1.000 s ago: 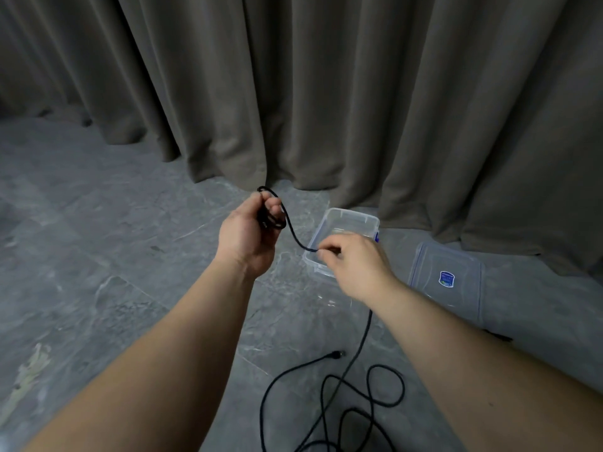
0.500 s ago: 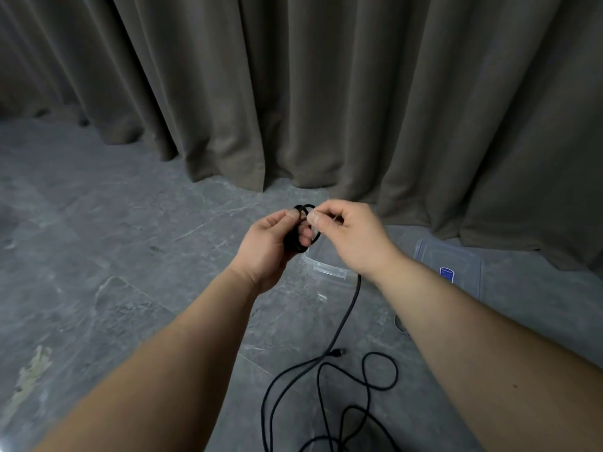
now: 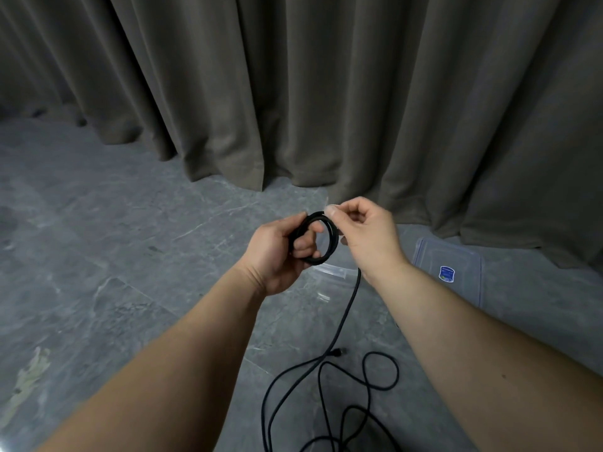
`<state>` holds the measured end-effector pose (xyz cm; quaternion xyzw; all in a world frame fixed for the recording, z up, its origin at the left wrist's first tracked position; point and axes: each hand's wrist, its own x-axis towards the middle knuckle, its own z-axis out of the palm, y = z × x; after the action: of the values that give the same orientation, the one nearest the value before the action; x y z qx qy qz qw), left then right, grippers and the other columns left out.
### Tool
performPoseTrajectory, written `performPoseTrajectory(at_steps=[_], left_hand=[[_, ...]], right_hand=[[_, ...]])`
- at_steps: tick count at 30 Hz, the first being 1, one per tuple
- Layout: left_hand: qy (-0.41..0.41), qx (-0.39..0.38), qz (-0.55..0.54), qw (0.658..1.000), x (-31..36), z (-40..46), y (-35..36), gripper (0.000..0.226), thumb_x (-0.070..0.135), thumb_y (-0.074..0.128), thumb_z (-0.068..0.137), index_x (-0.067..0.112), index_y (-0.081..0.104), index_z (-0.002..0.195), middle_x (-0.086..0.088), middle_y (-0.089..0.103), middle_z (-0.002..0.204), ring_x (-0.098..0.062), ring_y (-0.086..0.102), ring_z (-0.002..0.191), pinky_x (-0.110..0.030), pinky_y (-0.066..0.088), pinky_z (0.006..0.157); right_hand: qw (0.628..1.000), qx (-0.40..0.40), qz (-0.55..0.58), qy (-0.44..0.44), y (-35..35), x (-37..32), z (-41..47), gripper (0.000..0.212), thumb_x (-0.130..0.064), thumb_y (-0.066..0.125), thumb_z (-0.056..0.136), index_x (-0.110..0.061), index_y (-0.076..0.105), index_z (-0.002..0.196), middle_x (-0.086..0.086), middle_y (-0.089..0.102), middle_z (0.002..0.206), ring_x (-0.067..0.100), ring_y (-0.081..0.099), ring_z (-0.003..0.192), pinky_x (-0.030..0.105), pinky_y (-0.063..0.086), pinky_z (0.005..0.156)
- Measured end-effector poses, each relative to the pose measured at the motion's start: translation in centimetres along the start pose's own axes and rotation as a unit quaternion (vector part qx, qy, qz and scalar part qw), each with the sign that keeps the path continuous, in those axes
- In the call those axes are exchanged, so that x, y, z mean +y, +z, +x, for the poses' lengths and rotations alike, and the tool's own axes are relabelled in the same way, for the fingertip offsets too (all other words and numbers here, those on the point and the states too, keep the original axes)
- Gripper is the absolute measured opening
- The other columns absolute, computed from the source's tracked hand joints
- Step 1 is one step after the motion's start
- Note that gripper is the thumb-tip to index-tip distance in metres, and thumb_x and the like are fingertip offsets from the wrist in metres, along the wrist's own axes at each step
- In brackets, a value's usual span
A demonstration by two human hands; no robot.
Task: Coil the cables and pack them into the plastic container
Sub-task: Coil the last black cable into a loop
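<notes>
Container (image 3: 329,272) mostly hidden behind hands; cable (image 3: 346,318) loops cut off at btm edge.

1. The floor (image 3: 114,256) is grey stone with pale lines and marks, like marble.
2. A pale scuffed patch sits on the floor at the lower left.
3. A loose black cable (image 3: 365,386) lies on the floor at the bottom, in messy loops that cross each other.
4. One end of the cable, a small plug (image 3: 337,352), rests on the floor near the loops.
5. A clear plastic container (image 3: 329,272) sits on the floor in the middle, mostly hidden.
6. A clear lid (image 3: 456,288) with a small blue sticker lies flat on the floor to the right of the container.
7. A brown curtain (image 3: 326,93) hangs at the back, and its bottom edge touches the floor.
</notes>
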<state>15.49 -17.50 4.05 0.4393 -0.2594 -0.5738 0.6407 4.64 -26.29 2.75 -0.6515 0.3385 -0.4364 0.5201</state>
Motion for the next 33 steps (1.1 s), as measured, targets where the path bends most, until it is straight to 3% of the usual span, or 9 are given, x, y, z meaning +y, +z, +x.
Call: performPoseTrajectory(at_steps=[3, 7, 9, 11, 13, 20, 25, 28, 33], left_hand=[[-0.008, -0.015, -0.028, 0.999, 0.0, 0.1, 0.2, 0.043, 0.031, 0.030, 0.103, 0.008, 0.057, 0.079, 0.006, 0.030, 0.048, -0.007, 0.026, 0.041, -0.025, 0.035, 0.064], [0.000, 0.008, -0.063, 0.998, 0.0, 0.4, 0.5, 0.040, 0.031, 0.030, 0.105, 0.012, 0.055, 0.079, 0.008, 0.030, 0.049, -0.006, 0.028, 0.041, -0.023, 0.035, 0.066], [0.013, 0.022, -0.101, 0.995, 0.2, 0.6, 0.6, 0.041, 0.030, 0.028, 0.105, 0.012, 0.053, 0.079, 0.008, 0.030, 0.049, -0.006, 0.032, 0.039, -0.024, 0.034, 0.068], [0.019, 0.025, -0.137, 0.990, 0.5, 0.7, 0.6, 0.041, 0.028, 0.027, 0.106, 0.011, 0.053, 0.079, 0.007, 0.030, 0.049, -0.007, 0.036, 0.039, -0.025, 0.037, 0.071], [0.020, 0.019, -0.144, 0.989, 0.5, 0.6, 0.5, 0.039, 0.026, 0.027, 0.105, 0.010, 0.053, 0.082, 0.006, 0.034, 0.050, -0.007, 0.037, 0.041, -0.026, 0.038, 0.076], [0.018, -0.009, -0.094, 0.995, 0.7, 0.1, 0.9, 0.036, 0.021, 0.029, 0.104, 0.007, 0.057, 0.088, 0.005, 0.042, 0.053, -0.008, 0.039, 0.047, -0.028, 0.040, 0.077], [0.015, -0.045, -0.069, 0.997, 0.9, -0.2, 1.0, 0.027, 0.020, 0.040, 0.098, 0.005, 0.062, 0.098, 0.004, 0.056, 0.062, -0.005, 0.053, 0.054, -0.024, 0.050, 0.077], [0.011, -0.050, -0.059, 0.997, 0.9, -0.2, 0.7, 0.025, 0.021, 0.046, 0.092, 0.007, 0.065, 0.102, 0.002, 0.067, 0.072, -0.006, 0.063, 0.063, -0.023, 0.055, 0.074], [0.013, -0.037, -0.033, 0.999, 0.9, -0.4, 1.0, 0.023, 0.025, 0.051, 0.088, 0.014, 0.067, 0.101, 0.004, 0.071, 0.079, -0.006, 0.066, 0.071, -0.021, 0.051, 0.070]], right_hand=[[1.000, 0.009, 0.009, 0.020, 0.2, 0.5, -0.1, 0.029, -0.038, 0.067, 0.086, -0.018, 0.062, 0.065, 0.000, 0.061, 0.062, 0.012, 0.053, 0.060, 0.035, 0.046, 0.062], [0.996, 0.039, -0.068, -0.040, 0.3, 0.5, -0.6, 0.053, -0.052, 0.051, 0.085, -0.002, 0.062, 0.072, 0.020, 0.062, 0.066, 0.037, 0.058, 0.063, 0.050, 0.053, 0.063], [0.993, 0.005, -0.101, -0.060, 0.3, 0.4, -0.8, 0.046, -0.046, 0.047, 0.090, -0.005, 0.069, 0.084, 0.010, 0.065, 0.067, 0.028, 0.062, 0.065, 0.043, 0.054, 0.064], [0.994, -0.042, -0.090, -0.044, 0.5, 0.3, -1.0, 0.030, -0.029, 0.050, 0.096, -0.012, 0.069, 0.111, 0.000, 0.067, 0.074, 0.014, 0.066, 0.068, 0.031, 0.054, 0.062], [0.996, -0.060, -0.061, -0.011, 0.5, 0.2, -0.9, 0.028, -0.016, 0.048, 0.098, -0.013, 0.066, 0.120, -0.002, 0.065, 0.072, 0.001, 0.060, 0.058, 0.017, 0.047, 0.055], [0.998, -0.052, 0.014, 0.037, 0.5, -0.3, -0.8, 0.030, -0.016, 0.049, 0.098, -0.036, 0.067, 0.087, -0.007, 0.058, 0.053, -0.001, 0.046, 0.043, 0.020, 0.033, 0.053], [0.984, -0.068, 0.113, 0.123, 0.3, -1.4, -1.0, 0.024, -0.013, 0.049, 0.098, -0.024, 0.069, 0.091, -0.001, 0.060, 0.066, 0.001, 0.042, 0.043, 0.014, 0.028, 0.037], [0.975, -0.081, 0.140, 0.152, 0.2, -2.0, -1.3, 0.023, -0.012, 0.049, 0.098, -0.022, 0.068, 0.090, -0.012, 0.060, 0.055, -0.001, 0.039, 0.034, 0.014, 0.025, 0.035], [0.977, -0.092, 0.113, 0.155, 0.3, -1.8, -1.3, 0.028, -0.011, 0.045, 0.099, -0.026, 0.065, 0.089, -0.015, 0.048, 0.045, 0.006, 0.028, 0.038, 0.017, 0.022, 0.036]])
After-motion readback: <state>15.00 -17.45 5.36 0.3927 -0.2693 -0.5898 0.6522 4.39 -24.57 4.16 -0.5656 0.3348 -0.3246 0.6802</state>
